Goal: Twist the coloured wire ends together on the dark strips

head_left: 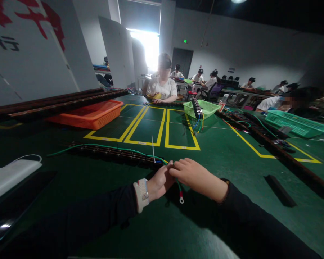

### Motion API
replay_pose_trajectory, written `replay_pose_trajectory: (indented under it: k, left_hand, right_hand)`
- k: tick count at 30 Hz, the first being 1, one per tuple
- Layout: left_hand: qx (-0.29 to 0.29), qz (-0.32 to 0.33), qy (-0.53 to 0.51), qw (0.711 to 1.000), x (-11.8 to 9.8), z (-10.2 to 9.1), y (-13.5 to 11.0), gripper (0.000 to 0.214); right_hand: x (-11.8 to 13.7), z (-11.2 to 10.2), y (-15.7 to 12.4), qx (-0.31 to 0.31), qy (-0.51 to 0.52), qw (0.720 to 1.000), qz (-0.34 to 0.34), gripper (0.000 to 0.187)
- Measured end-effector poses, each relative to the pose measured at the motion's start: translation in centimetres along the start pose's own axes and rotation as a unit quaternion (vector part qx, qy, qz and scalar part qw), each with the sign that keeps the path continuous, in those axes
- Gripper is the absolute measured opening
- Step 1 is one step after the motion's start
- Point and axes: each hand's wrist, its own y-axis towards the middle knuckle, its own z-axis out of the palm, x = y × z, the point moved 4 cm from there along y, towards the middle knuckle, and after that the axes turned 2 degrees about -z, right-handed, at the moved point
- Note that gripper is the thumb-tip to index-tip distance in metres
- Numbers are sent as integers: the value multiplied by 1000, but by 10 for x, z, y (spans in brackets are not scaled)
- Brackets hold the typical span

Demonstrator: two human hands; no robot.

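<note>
Close together in front of me, my left hand and my right hand are both closed at the end of a wire bundle. A green wire runs along a long black strip into my fingers. Below them hangs its end, with a red sleeve and a ring terminal. Yellow and blue wire shows beside it at my left fingertips. A white cable tie sticks up from the strip, just left of my hands. My fingers hide the exact grip points.
An orange basket stands at the left, under long dark strips. A light green basket holds a wired strip. More strips and a teal basket lie right. A short black piece is nearby. A person sits opposite.
</note>
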Motion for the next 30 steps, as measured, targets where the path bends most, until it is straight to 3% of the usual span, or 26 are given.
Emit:
replay_pose_trajectory:
  k: [3,5,11,16,19,24,27,30]
  left_hand:
    - [-15,-19,-1,1000,2,-4,0,24]
    - [-11,-11,-9,1000,1,-5,1,28]
    - [7,11,8,1000,-2,-1,-2,31]
    - [-16,26,33,999,-2,0,-2,26]
    - [-40,17,51,998,-1,-3,0,26]
    - [-52,13,61,997,-1,-6,1,28]
    - [-48,12,57,997,-1,-5,1,29]
    - [-53,10,59,997,-1,-3,1,31]
  right_hand:
    - [5,-4,-1,13,51,996,-71,11]
    - [3,-8,-3,-1,79,995,-68,8]
    - [-28,-12,-10,-131,182,972,71,13]
    - [-58,5,-14,-219,226,935,162,14]
    - [-67,25,-12,-202,209,943,163,17]
    - [-66,57,-7,-85,108,980,145,29]
    - [-61,66,-5,-39,64,989,127,33]
    - [-61,65,-1,-41,81,986,138,33]
